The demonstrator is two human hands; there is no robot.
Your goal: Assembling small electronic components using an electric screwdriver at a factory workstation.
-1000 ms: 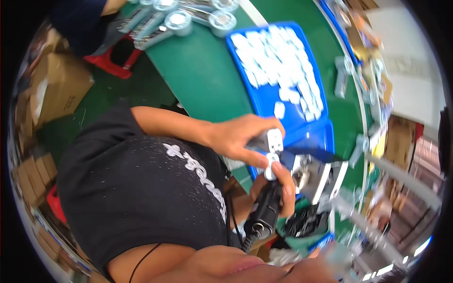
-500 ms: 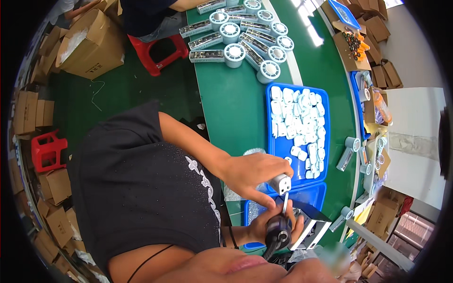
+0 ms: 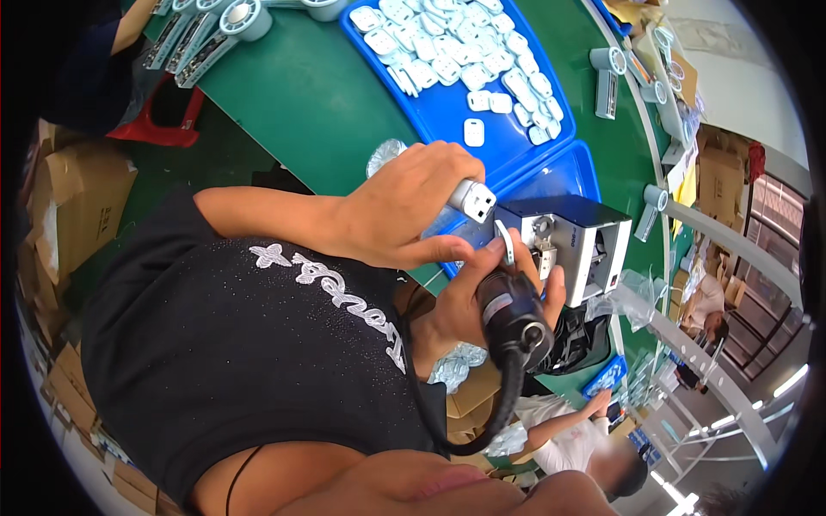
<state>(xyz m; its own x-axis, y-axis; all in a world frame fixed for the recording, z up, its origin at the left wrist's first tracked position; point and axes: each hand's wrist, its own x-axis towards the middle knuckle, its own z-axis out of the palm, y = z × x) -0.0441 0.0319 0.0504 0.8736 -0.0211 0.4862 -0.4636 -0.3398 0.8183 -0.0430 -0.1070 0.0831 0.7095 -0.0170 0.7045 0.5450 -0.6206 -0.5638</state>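
- Green workbench (image 3: 284,112), cardboard boxes (image 3: 90,189) on the floor off to the left.
- Grey piece (image 3: 473,199) with white, holed end: up off the bench, left hand (image 3: 409,206) closed round it.
- Right hand (image 3: 460,305) wrapped on a black corded tool (image 3: 512,314); thin white piece (image 3: 505,241) also held there, just beside the grey piece.
- Black-and-silver box (image 3: 572,236) near the right hand.
- Further out: blue tray (image 3: 512,150) bearing small white parts (image 3: 456,43).
- Pale-blue handheld fans (image 3: 245,19) beyond the tray, leftward.
- Co-worker in white top (image 3: 551,439), lower right.
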